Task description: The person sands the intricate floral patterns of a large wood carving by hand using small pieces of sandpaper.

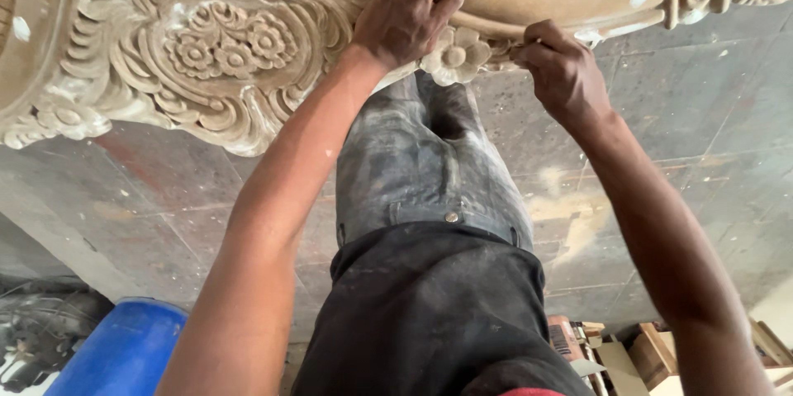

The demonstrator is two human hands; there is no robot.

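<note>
A large carved wooden panel (pixel 215 49) with flowers, leaves and a beaded rim fills the top of the view. My left hand (pixel 409 12) lies on it, fingers curled over the beaded rim just above a carved flower (pixel 456 56). My right hand (pixel 562 70) is right of that flower, its fingers pinched together against the carving's lower edge. Whatever sits in the pinch is hidden. Both forearms reach up from the bottom of the frame. My dusty jeans and dark shirt (pixel 429 297) show between them.
The floor is grey stone tile (pixel 702 132) with dust and pale smears. A blue barrel (pixel 124 350) and a dark machine (pixel 37 330) sit at the lower left. Wood offcuts and boxes (pixel 636 355) lie at the lower right.
</note>
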